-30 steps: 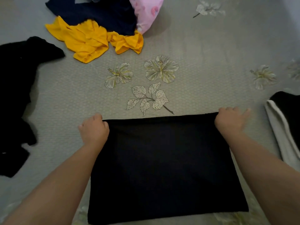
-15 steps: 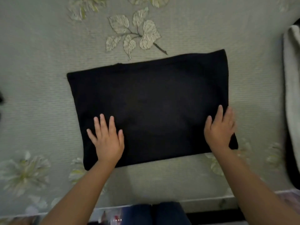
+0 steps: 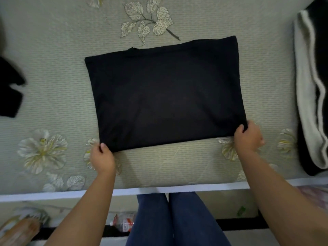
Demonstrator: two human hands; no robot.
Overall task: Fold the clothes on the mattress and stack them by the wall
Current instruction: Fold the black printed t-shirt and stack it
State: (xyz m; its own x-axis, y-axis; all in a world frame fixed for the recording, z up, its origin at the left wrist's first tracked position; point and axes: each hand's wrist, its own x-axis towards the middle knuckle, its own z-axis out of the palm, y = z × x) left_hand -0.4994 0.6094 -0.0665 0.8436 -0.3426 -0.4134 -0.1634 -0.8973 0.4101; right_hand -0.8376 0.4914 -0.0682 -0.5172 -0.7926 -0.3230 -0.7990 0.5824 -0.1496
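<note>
floor below mattress edge: crumpled red-and-white wrapper (image 3: 124, 221) lay near the blue-jeaned legs (image 3: 175, 219) | small green scrap (image 3: 241, 210) to the right | tan object (image 3: 17, 231) bottom left, blurred

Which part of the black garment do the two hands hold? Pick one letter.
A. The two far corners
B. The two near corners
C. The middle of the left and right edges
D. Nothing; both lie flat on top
B: the left hand and right hand each pinch a near corner of the black garment, at the edge closest to the person.
</note>
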